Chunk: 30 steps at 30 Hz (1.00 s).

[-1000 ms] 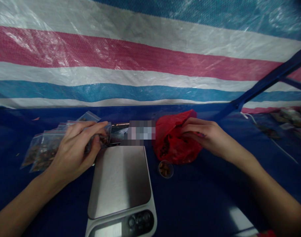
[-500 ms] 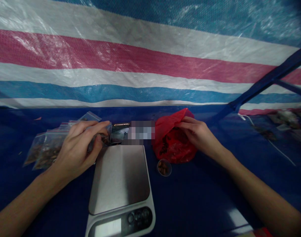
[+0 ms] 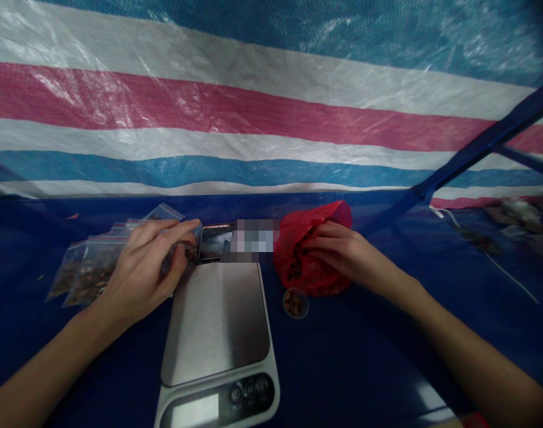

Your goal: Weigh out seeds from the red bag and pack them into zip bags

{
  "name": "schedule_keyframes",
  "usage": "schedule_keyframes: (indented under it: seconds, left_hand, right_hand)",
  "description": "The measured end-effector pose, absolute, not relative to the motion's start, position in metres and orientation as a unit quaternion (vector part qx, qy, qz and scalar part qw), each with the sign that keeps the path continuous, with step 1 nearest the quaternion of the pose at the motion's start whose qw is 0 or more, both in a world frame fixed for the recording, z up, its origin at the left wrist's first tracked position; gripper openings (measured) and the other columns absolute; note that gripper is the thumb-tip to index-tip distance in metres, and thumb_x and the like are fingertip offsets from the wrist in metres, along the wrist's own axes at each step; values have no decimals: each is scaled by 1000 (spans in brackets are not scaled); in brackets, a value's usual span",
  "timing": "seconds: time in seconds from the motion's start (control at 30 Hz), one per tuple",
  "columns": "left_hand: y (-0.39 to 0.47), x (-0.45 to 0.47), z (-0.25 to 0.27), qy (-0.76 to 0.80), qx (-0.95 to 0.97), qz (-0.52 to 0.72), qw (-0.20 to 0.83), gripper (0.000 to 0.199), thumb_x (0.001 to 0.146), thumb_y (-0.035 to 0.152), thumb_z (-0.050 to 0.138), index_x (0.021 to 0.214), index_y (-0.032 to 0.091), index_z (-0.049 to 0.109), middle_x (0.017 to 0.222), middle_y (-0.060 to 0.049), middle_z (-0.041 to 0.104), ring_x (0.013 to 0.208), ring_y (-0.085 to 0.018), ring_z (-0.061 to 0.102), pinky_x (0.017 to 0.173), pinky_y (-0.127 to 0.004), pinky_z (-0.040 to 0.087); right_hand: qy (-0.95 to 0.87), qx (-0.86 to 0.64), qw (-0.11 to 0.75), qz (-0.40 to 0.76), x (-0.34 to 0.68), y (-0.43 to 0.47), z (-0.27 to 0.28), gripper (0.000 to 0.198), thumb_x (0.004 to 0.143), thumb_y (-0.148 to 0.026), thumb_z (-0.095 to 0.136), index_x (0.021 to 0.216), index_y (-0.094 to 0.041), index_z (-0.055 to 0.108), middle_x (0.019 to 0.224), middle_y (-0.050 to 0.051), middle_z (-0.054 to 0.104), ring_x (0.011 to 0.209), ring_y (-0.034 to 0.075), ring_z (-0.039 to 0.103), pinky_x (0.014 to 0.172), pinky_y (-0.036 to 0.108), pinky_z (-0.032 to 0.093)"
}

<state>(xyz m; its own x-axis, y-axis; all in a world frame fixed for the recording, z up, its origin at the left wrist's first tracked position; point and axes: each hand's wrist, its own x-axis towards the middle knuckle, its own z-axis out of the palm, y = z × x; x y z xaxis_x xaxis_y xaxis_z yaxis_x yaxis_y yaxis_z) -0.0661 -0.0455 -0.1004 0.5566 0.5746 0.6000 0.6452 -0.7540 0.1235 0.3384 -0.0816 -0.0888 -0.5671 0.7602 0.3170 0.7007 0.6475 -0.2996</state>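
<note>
My left hand (image 3: pixel 153 258) is curled around a clear zip bag (image 3: pixel 191 252) with brown pieces inside, just behind the scale's left corner. Beside it, several more zip bags (image 3: pixel 90 270) of brown pieces overlap on the blue surface. My right hand (image 3: pixel 342 249) reaches into the mouth of a red plastic bag (image 3: pixel 293 229), fingers together and tips bent toward dark brown pieces in it. What those fingertips hold, if anything, is hidden. A small clear cup (image 3: pixel 295 303) of brown pieces stands in front of the red bag. Between my arms lies a kitchen scale (image 3: pixel 217 324) with a bare metal plate.
Behind the scale lies a phone (image 3: pixel 215 242), next to a pixelated patch. A striped plastic sheet (image 3: pixel 253 107) hangs along the back. On the right, a blue metal bar (image 3: pixel 471 151) slants upward, and a white cable (image 3: pixel 507 273) runs past blurred items.
My right hand has moved from the red bag's rim down and left into its opening. The bag's rim has shifted slightly. My left hand stays nearly still.
</note>
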Motion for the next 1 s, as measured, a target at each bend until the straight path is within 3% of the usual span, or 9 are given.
schedule_keyframes:
  seconds: [0.23, 0.43, 0.63, 0.83, 1.0]
  left_hand:
    - [-45, -65, -100, -338, -882, -323, 58, 61, 98, 6, 54, 155, 25, 45, 109, -6, 73, 111, -27, 63, 101, -42, 48]
    - [-45, -65, -100, -334, -884, -321, 59, 58, 98, 4, 54, 153, 23, 46, 110, -7, 73, 111, -27, 62, 100, -43, 48]
    - [-46, -66, -101, -338, -883, -321, 57, 58, 99, 5, 54, 153, 25, 47, 110, -6, 73, 113, -27, 62, 102, -44, 49]
    - [-45, -66, -101, -338, -881, -327, 53, 61, 98, 5, 54, 154, 26, 46, 109, -5, 74, 111, -27, 63, 101, -44, 49]
    - [-46, -66, -101, -338, -883, -321, 52, 63, 98, 5, 54, 156, 26, 45, 111, -6, 74, 113, -28, 63, 102, -44, 49]
  right_hand:
    - [-881, -429, 197, 44, 330, -81, -103, 28, 101, -8, 55, 110, -21, 78, 109, 10, 78, 103, 27, 75, 92, 40, 61]
    - [-817, -492, 301, 19, 345, -77, -89, 22, 105, -16, 57, 113, -21, 77, 109, 10, 79, 99, 26, 76, 88, 40, 61]
    - [-831, -483, 269, 61, 371, -75, -67, 27, 100, -9, 54, 101, -23, 77, 106, 7, 78, 95, 22, 76, 83, 33, 59]
    - [-871, -452, 126, 144, 382, -75, -71, 14, 95, -12, 67, 99, -23, 76, 97, 5, 79, 87, 22, 77, 75, 29, 57]
    - [-864, -449, 184, 134, 378, -72, -73, 17, 98, -11, 63, 96, -23, 76, 99, 5, 79, 90, 21, 76, 79, 31, 58]
